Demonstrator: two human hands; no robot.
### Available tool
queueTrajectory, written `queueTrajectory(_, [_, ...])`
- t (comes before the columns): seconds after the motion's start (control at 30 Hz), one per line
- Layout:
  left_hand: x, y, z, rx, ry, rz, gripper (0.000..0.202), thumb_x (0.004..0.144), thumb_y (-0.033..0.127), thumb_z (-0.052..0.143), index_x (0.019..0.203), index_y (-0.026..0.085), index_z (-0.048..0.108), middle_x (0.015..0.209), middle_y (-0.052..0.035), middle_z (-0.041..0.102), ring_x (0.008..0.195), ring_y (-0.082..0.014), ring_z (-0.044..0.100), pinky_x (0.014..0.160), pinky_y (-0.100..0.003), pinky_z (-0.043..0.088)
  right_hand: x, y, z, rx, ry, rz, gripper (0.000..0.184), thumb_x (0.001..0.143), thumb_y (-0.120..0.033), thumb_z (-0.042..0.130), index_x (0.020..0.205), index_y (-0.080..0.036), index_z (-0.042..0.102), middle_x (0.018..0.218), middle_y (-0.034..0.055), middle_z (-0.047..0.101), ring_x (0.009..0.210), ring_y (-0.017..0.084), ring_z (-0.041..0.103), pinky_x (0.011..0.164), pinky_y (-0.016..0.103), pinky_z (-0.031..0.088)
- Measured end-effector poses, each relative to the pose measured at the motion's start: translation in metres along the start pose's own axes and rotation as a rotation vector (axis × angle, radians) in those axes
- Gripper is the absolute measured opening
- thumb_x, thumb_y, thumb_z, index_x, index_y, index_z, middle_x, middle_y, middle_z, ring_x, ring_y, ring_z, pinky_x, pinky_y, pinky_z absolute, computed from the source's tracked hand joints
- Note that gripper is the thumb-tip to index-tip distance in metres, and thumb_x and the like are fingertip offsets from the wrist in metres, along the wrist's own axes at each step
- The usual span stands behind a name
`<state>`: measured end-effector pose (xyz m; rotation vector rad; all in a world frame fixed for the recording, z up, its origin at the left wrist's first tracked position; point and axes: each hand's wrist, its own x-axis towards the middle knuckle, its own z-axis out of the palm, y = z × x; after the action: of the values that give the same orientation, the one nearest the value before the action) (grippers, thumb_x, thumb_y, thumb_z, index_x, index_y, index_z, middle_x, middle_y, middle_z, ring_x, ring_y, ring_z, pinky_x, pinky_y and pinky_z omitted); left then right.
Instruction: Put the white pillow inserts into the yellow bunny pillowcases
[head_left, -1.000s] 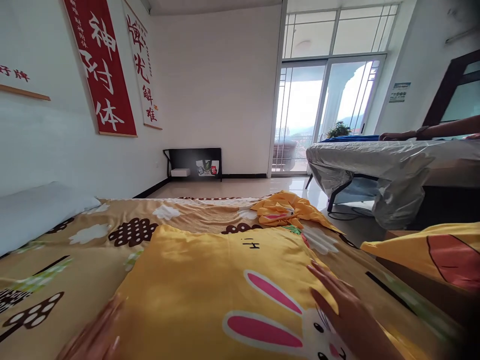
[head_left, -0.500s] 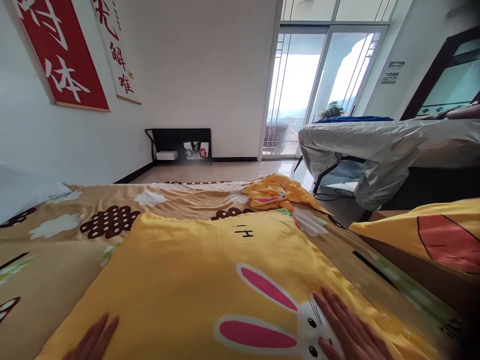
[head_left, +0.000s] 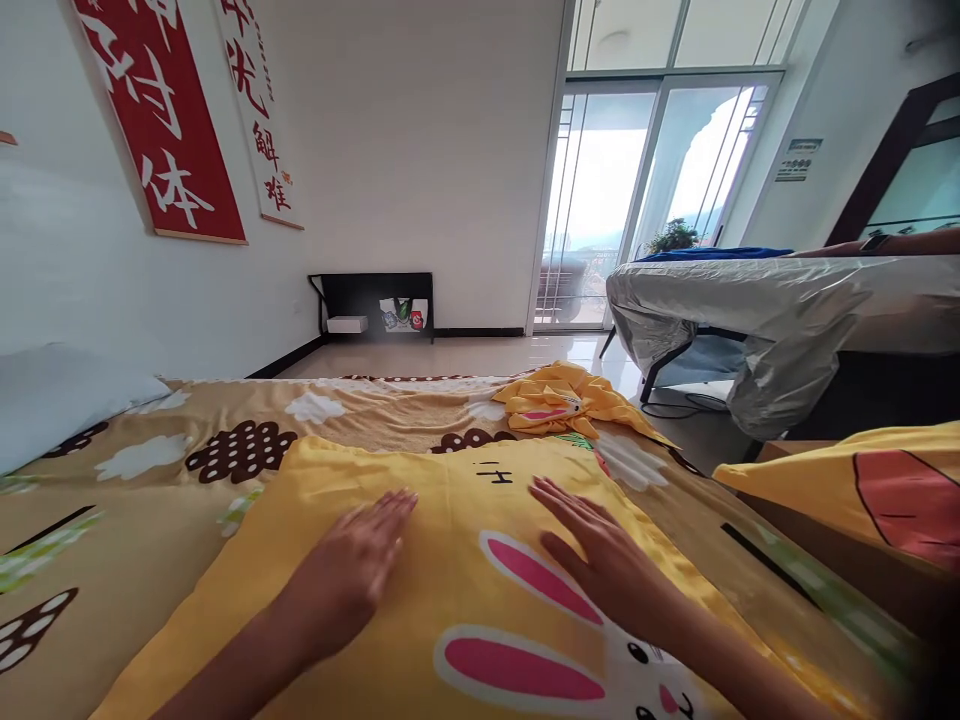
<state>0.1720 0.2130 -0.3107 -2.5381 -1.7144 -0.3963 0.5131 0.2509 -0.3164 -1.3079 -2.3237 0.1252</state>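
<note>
A yellow pillowcase with a white rabbit print and the letters "Hi" is spread flat before me. My left hand is over its left middle, palm down, fingers stretched forward and holding nothing. Over the right part, beside the "Hi" and the rabbit's upper ear, my right hand is flat with its thumb apart. Both hands look as if they rest on or just above the cloth; exact contact cannot be made out.
Under the pillowcase lies a patterned brown bedsheet. Crumpled yellow cloth sits at the far edge. Yellow fabric lies on a cardboard box at right. A white pillow is left. Behind, a plastic-covered table bears another person's arm.
Both hands have moved forward from the near part of the pillowcase towards its far edge, the left one also inward. The rabbit's face is less covered. The view has tilted slightly upward.
</note>
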Motion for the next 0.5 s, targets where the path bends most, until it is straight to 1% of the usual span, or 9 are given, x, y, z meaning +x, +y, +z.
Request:
queueTrajectory(0.03, [0.037,0.015,-0.001,-0.019,-0.064,0.007,0.052,0.094,0.028,0.027,0.146,0.022,0.034,0.151,-0.0008,0.034,0.139,-0.0162,0.031,0.115,-0.036,0.027,0.033,-0.023,0.004,0.028,-0.041,-0.06,0.057,0.095,-0.053,0.032,0.143,-0.024,0.04,0.149,0.0052,0.037,0.138,0.024,0.033,0.113,0.047,0.029])
queueTrajectory(0.07, [0.07,0.026,0.001,-0.031,-0.086,-0.022,0.053,0.094,0.026,0.027,0.146,0.018,0.034,0.152,-0.0036,0.032,0.141,-0.0173,0.027,0.116,-0.038,0.023,0.06,-0.038,0.011,0.045,-0.069,-0.08,0.057,0.095,-0.051,0.032,0.143,-0.02,0.04,0.15,0.0075,0.034,0.139,0.024,0.03,0.113,0.046,0.027])
queueTrajectory(0.1, [0.098,0.031,0.007,-0.041,-0.077,-0.081,0.053,0.094,0.027,0.027,0.145,0.015,0.034,0.153,-0.0059,0.03,0.142,-0.0184,0.025,0.116,-0.04,0.02,0.083,-0.046,0.021,0.06,-0.095,-0.081,0.056,0.096,-0.048,0.031,0.143,-0.018,0.04,0.15,0.0091,0.033,0.14,0.023,0.028,0.113,0.045,0.026])
queueTrajectory(0.13, [0.118,0.029,0.015,-0.045,-0.088,-0.117,0.053,0.095,0.03,0.024,0.143,0.013,0.038,0.152,-0.0085,0.032,0.142,-0.0203,0.026,0.116,-0.042,0.021,0.1,-0.047,0.032,0.079,-0.151,-0.091,0.054,0.097,-0.047,0.03,0.141,-0.018,0.043,0.148,0.0094,0.038,0.139,0.023,0.031,0.113,0.044,0.026])
queueTrajectory(0.17, [0.132,0.021,0.025,-0.053,-0.113,-0.144,0.053,0.096,0.034,0.024,0.14,0.014,0.043,0.149,-0.0093,0.038,0.139,-0.0208,0.031,0.115,-0.041,0.024,0.111,-0.039,0.043,0.092,-0.206,-0.088,0.053,0.097,-0.047,0.028,0.139,-0.019,0.046,0.146,0.0088,0.042,0.138,0.022,0.033,0.112,0.044,0.026])
queueTrajectory(0.23, [0.139,-0.011,0.046,-0.066,-0.184,-0.189,0.051,0.095,0.038,0.024,0.133,0.017,0.052,0.142,-0.0072,0.049,0.134,-0.0191,0.04,0.112,-0.036,0.03,0.121,-0.009,0.06,0.1,-0.278,-0.05,0.054,0.097,-0.049,0.025,0.137,-0.021,0.049,0.144,0.0065,0.046,0.137,0.022,0.035,0.112,0.045,0.025])
queueTrajectory(0.3, [0.128,-0.053,0.062,-0.06,-0.236,-0.269,0.052,0.095,0.036,0.023,0.132,0.018,0.054,0.141,-0.0068,0.05,0.134,-0.0189,0.041,0.111,-0.036,0.031,0.121,0.032,0.069,0.063,-0.284,0.038,0.057,0.097,-0.052,0.022,0.138,-0.022,0.047,0.145,0.0045,0.043,0.138,0.022,0.033,0.112,0.045,0.024])
queueTrajectory(0.4, [0.109,-0.112,0.075,-0.021,-0.277,-0.39,0.054,0.093,0.035,0.023,0.133,0.015,0.053,0.143,-0.0097,0.047,0.136,-0.0237,0.038,0.112,-0.045,0.026,0.119,0.086,0.071,-0.012,-0.288,0.16,0.059,0.097,-0.052,0.019,0.138,-0.021,0.048,0.145,0.0035,0.044,0.136,0.021,0.035,0.112,0.042,0.024])
queueTrajectory(0.5, [0.099,-0.158,0.085,0.018,-0.293,-0.472,0.053,0.092,0.036,0.025,0.137,0.021,0.048,0.148,-0.005,0.039,0.141,-0.0239,0.028,0.114,-0.051,0.017,0.122,0.124,0.071,-0.053,-0.305,0.236,0.058,0.097,-0.049,0.018,0.134,-0.022,0.052,0.143,0.0036,0.047,0.136,0.022,0.036,0.112,0.044,0.024])
